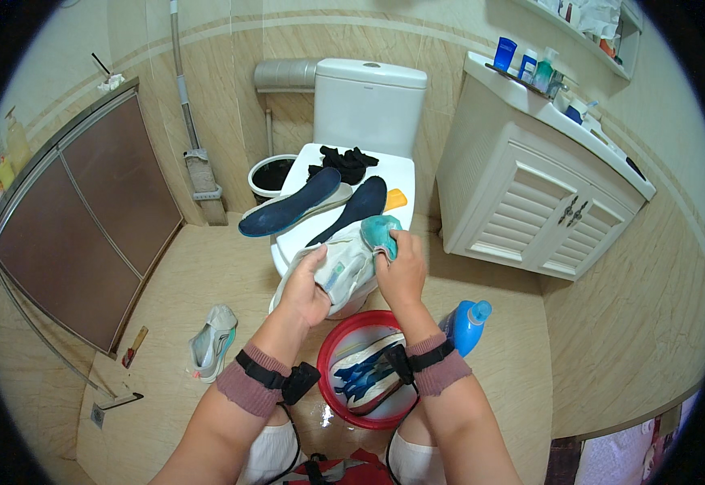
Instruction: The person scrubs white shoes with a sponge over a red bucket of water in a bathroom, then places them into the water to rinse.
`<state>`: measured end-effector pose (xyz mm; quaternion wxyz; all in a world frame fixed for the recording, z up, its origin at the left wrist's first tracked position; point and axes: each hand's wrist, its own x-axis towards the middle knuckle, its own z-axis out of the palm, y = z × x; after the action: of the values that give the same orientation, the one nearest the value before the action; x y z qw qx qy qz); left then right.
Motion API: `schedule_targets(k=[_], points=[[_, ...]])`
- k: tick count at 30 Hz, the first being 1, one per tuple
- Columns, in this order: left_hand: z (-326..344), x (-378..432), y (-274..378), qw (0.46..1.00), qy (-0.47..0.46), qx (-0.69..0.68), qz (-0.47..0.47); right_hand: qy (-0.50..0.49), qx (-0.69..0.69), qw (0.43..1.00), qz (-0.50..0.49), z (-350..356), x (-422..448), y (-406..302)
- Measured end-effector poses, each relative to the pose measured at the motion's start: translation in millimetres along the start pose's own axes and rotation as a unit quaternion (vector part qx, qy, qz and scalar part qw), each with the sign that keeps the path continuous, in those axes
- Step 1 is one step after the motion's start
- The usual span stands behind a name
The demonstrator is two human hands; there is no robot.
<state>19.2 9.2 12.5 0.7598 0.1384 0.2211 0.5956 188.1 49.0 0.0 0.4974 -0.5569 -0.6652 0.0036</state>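
Observation:
Over the front of the toilet, my left hand (305, 292) grips a whitish fabric shoe (341, 267) from its left side. My right hand (402, 267) holds a teal piece (379, 233) at the shoe's far right end; whether it is part of the shoe or separate, I cannot tell. Just behind the shoe, two navy insoles (292, 203) and a paler insole lie on the white toilet lid (287, 245). Below my hands stands a red basin (328, 388) of cloudy liquid with a blue-and-white sneaker (367, 376) in it.
Beside the basin is a blue bottle (468, 326). A pale shoe (214, 344) and a brush (135, 347) lie on the floor to the left. Black cloth (346, 163) and an orange-yellow object (395, 199) rest on the lid. A white cabinet (510, 200) stands right.

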Motion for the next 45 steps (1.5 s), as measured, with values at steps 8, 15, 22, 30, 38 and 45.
schedule_targets(k=[8, 15, 22, 30, 38, 45], points=[[11.3, 0.3, 6.1, 0.999, 0.008, 0.002, -0.035, -0.126, 0.114, 0.98, -0.106, -18.1, -28.1, -46.5], [3.6, 9.2, 2.6, 0.994, -0.084, -0.007, -0.064, -0.026, 0.039, 0.998, -0.048, -18.1, -3.2, -8.5], [7.3, 6.4, 2.0, 0.994, -0.074, -0.028, -0.072, -0.094, 0.079, 0.984, -0.131, -25.7, -33.5, -42.4], [0.2, 11.4, -4.5, 0.989, -0.094, -0.056, -0.1, -0.024, 0.031, 0.994, -0.104, -33.0, -7.4, -17.0], [1.5, 2.6, -2.0, 0.992, -0.074, -0.056, -0.09, -0.1, 0.081, 0.98, -0.153, -33.0, -44.8, -44.8], [-5.6, 8.0, -14.6, 0.985, -0.114, -0.052, -0.115, -0.013, 0.065, 0.993, -0.096, -34.1, -15.5, -17.8]])
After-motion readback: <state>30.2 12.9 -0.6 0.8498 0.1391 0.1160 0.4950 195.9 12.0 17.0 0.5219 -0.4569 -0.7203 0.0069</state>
